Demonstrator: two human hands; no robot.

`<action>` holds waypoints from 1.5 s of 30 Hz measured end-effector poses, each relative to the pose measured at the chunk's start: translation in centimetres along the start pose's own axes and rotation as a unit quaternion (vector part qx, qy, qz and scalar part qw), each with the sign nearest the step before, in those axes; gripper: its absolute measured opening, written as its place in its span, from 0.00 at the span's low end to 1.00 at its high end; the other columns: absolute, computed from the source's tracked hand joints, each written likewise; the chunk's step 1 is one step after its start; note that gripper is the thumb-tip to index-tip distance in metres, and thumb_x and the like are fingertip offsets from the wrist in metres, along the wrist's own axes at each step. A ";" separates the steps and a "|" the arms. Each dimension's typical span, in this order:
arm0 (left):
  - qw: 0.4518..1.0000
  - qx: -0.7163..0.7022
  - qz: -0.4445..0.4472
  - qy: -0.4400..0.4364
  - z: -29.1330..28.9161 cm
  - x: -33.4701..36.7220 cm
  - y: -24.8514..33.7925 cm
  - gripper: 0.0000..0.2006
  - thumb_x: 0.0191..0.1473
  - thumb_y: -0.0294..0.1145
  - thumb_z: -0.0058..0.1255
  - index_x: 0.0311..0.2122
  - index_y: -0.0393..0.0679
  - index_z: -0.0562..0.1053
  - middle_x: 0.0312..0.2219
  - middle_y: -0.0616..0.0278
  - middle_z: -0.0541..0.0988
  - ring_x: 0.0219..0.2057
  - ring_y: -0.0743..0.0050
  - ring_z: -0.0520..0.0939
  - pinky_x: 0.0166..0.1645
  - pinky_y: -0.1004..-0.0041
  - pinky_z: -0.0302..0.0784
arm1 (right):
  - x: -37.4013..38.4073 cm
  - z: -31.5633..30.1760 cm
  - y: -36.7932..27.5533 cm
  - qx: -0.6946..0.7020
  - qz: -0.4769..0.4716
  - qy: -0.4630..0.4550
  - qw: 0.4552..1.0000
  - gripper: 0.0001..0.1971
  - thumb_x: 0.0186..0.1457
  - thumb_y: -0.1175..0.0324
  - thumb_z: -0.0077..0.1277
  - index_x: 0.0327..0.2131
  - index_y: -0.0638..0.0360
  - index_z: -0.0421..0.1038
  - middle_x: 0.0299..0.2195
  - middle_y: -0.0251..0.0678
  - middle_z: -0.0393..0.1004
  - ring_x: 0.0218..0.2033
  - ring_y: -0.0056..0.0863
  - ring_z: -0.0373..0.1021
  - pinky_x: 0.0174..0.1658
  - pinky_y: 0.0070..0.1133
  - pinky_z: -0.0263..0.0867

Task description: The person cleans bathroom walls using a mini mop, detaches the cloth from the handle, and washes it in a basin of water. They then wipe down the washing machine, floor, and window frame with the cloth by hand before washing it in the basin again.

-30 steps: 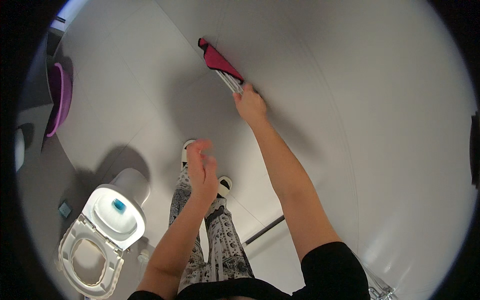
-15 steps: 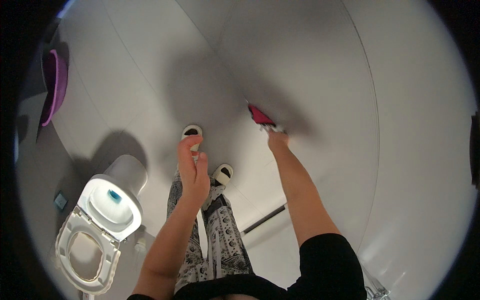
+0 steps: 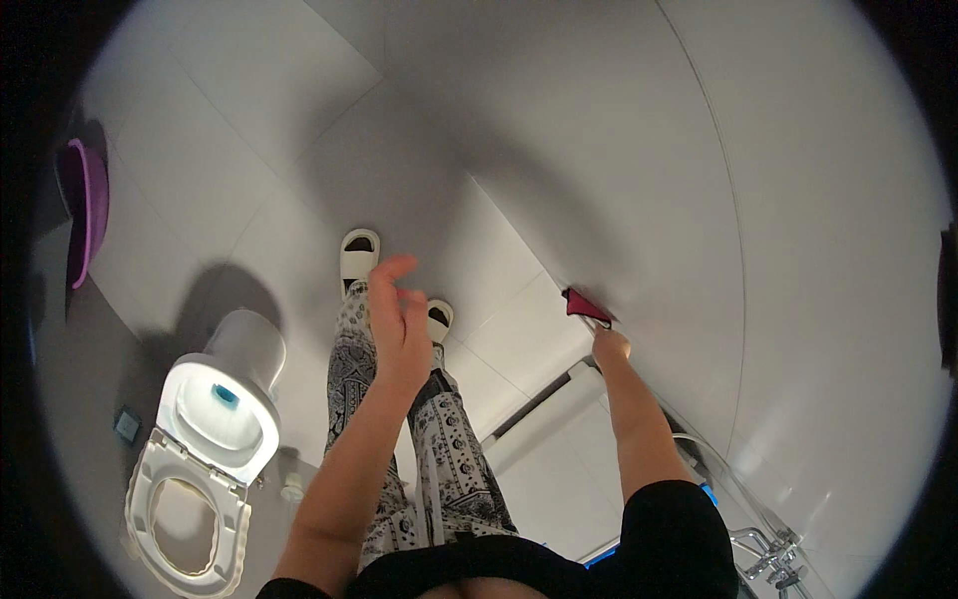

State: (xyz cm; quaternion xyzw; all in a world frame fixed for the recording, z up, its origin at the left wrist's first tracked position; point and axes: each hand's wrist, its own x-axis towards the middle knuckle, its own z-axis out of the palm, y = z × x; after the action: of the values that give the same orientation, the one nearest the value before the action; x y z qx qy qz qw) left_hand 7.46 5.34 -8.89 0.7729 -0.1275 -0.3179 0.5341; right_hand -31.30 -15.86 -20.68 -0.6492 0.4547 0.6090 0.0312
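My right hand [image 3: 611,346] grips a small red triangular tool [image 3: 587,305] with dark edging. Its handle is mostly covered by my fingers, and I cannot make out its exact kind. The tool is beside the line where the grey wall [image 3: 679,299] meets the tiled floor [image 3: 499,329], apparently touching it. In front of my legs my left hand [image 3: 401,334] hangs in the air, fingers half bent and apart from the thumb, holding nothing.
At left a white toilet [image 3: 249,344] stands with its seat [image 3: 236,534] tipped back. A purple basin [image 3: 92,215] leans at far left. A chrome tap [image 3: 768,559] is at lower right. White slippers [image 3: 359,258] are on my feet, left of a pale ledge [image 3: 544,449].
My right hand has moved right and nearer to me along the wall's foot, carrying the red tool. The view has shifted, bringing the tap further into sight. My left hand keeps its pose.
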 end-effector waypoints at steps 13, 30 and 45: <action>0.998 -0.037 0.008 0.049 -4.5 0.8 3.3 0.16 0.55 0.25 0.38 0.50 0.39 0.64 0.49 0.57 0.69 0.49 0.68 0.69 0.49 0.71 0.64 | -8.5 -37.0 -24.6 0.065 -0.274 0.278 0.918 0.19 0.64 0.67 0.33 0.55 0.61 0.63 0.41 0.51 0.74 0.42 0.40 0.73 0.42 0.32 0.71; 0.998 -0.032 0.027 0.052 -4.4 -0.4 2.7 0.17 0.56 0.27 0.35 0.51 0.39 0.65 0.49 0.61 0.69 0.42 0.81 0.68 0.46 0.78 0.62 | -0.2 -13.8 -11.6 0.008 -0.093 0.080 0.992 0.19 0.62 0.64 0.35 0.54 0.52 0.66 0.48 0.40 0.73 0.49 0.36 0.71 0.45 0.30 0.71; 0.975 -0.045 0.167 -0.138 -1.6 -14.9 16.8 0.15 0.56 0.23 0.39 0.49 0.39 0.65 0.48 0.59 0.69 0.36 0.78 0.66 0.42 0.77 0.63 | -22.0 12.9 12.4 0.275 0.157 0.179 0.931 0.18 0.64 0.58 0.30 0.45 0.59 0.65 0.41 0.46 0.74 0.41 0.45 0.74 0.42 0.36 0.71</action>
State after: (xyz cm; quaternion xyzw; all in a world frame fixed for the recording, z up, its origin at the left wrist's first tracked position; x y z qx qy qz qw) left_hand -0.57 7.87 12.02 0.6645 -0.3133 -0.3331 0.5911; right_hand -45.50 -3.24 0.41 -0.6339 0.6985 0.3305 0.0304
